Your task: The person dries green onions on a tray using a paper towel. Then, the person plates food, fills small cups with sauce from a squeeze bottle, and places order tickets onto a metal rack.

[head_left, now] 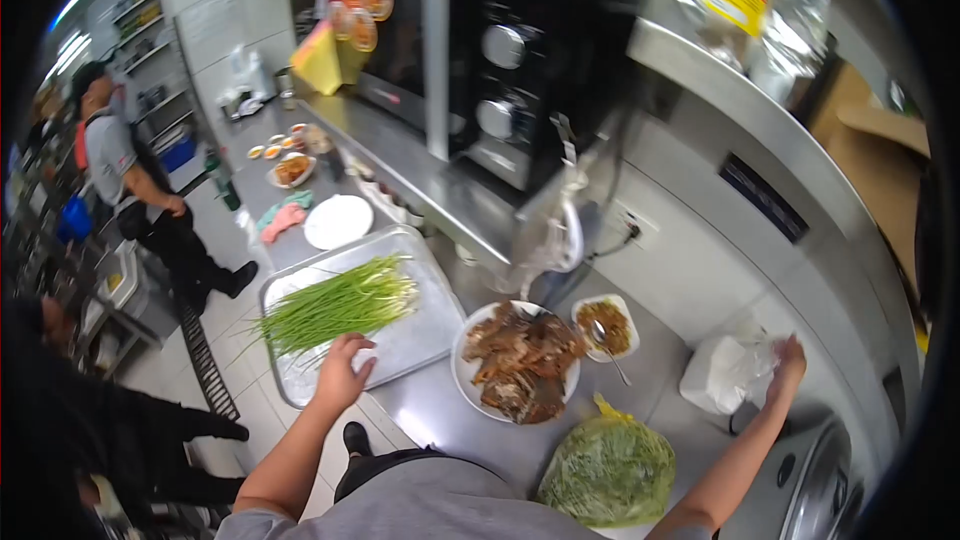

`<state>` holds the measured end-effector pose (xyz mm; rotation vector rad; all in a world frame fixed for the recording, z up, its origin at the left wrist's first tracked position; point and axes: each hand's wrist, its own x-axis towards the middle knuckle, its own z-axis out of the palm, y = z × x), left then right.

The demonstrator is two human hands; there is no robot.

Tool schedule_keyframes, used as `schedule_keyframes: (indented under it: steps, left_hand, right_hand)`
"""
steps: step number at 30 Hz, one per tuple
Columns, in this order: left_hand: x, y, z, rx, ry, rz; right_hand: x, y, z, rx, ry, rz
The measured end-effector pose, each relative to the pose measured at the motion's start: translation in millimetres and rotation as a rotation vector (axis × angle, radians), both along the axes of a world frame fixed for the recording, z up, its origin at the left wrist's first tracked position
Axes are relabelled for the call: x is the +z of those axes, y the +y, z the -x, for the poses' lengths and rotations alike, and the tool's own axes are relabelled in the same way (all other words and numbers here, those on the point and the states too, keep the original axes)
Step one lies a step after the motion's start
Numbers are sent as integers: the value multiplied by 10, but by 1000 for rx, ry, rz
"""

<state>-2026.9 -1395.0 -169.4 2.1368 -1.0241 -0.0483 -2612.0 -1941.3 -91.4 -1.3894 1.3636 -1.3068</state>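
My left hand (345, 372) is over the near edge of a metal tray (425, 345), its fingers apart and slightly bent. On the tray lies a bunch of green onions (340, 302), white ends to the right. My right hand (790, 368) reaches far right, its fingers closed on a clear plastic bag (762, 368) at a white pack (712, 376) by the wall. Between my arms are a white plate of browned meat or fish pieces (522, 360), a small white dish of chopped relish with a spoon (607, 325), and a tied yellowish bag of leafy greens (610, 468).
A black microwave (400, 45) stands on a steel shelf above the counter. Beyond the tray are a white plate (338, 222), cloths (285, 217) and a dish of food (291, 170). Two people stand at the left. A steel appliance (815, 485) is at the lower right.
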Motion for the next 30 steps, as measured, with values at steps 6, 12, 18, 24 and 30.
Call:
schedule_keyframes:
  steps: [6, 12, 18, 24, 30]
  left_hand:
    - [-45, -147, 126, -8, 93, 20]
    - [-50, -61, 173, -63, 127, 29]
    - [-72, 53, 126, 13, 172, 48]
    - [-5, 108, 101, -67, 50, 87]
    - [-82, 385, 106, 49, 84, 46]
  right_hand:
    - [598, 566, -336, 156, -316, 138]
    - [1072, 1231, -623, -413, -4, 656]
    - [201, 1174, -566, 314, 1178, 367]
    - [-1437, -787, 384, 162, 1502, 396]
    - [-1745, -419, 290, -52, 1103, 118]
